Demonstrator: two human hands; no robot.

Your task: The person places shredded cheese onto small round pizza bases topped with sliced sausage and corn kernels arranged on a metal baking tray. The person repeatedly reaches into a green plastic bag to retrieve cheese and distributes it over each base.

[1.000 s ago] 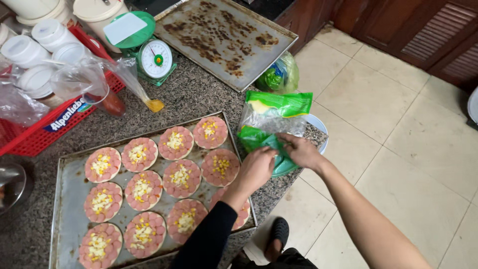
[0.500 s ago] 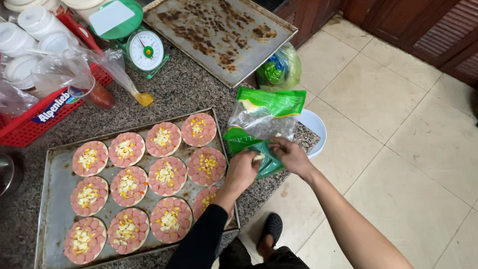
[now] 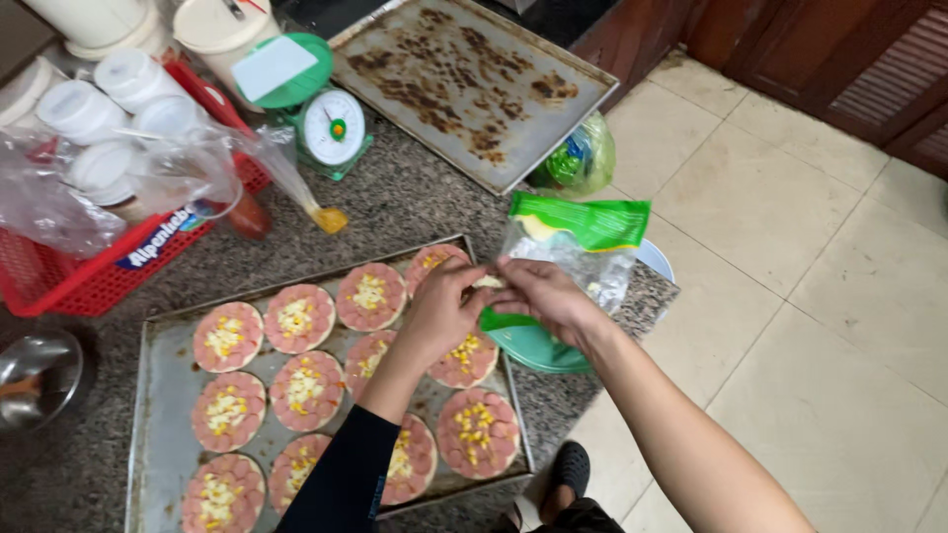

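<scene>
Where the speckled surface [image 3: 415, 197] ends, the left hand [image 3: 444, 306] and right hand [image 3: 548, 296] meet above the baking tray [image 3: 158, 395], fingers pinched shut on pale shreds [image 3: 488, 282] just beside a clear, green-topped bag [image 3: 578, 247]; a red basket [image 3: 89, 276] sits far left.

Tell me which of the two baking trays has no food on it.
The far tray, beside the green kitchen scale: only burnt brown stains. The near tray holds the small round pizzas.
</scene>
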